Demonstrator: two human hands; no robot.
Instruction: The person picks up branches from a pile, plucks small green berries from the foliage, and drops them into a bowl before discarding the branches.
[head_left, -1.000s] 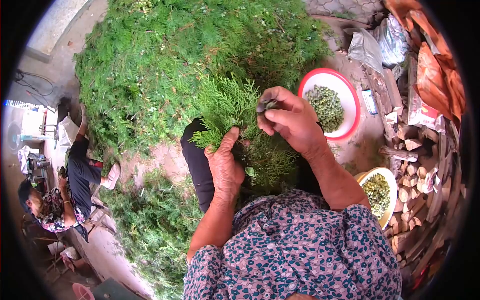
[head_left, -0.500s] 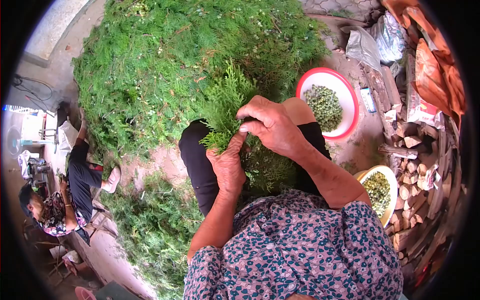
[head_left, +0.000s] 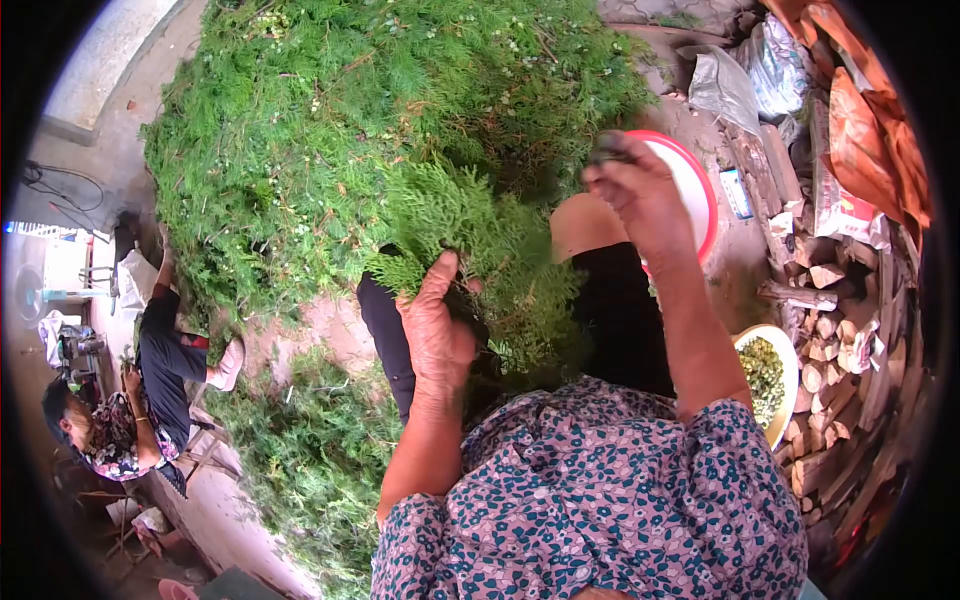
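Note:
My left hand [head_left: 437,325] is closed round a leafy green sprig [head_left: 440,205], held above my lap. My right hand [head_left: 640,190] is raised at the near side of the red-rimmed white basin [head_left: 690,180], its fingers drawn together and blurred by motion; whatever they hold cannot be made out. The hand and forearm hide the berries inside that basin. More green foliage [head_left: 530,310] hangs across my lap between my knees.
A large heap of green branches [head_left: 300,130] spreads ahead, with a smaller pile [head_left: 310,450] at lower left. A yellowish bowl [head_left: 791,385] of berries stands right, beside stacked firewood [head_left: 825,370]. Another person [head_left: 125,415] sits at far left.
My right hand has moved away from the sprig and my left hand, up and right to the white basin. My left hand still holds the sprig, slightly shifted left.

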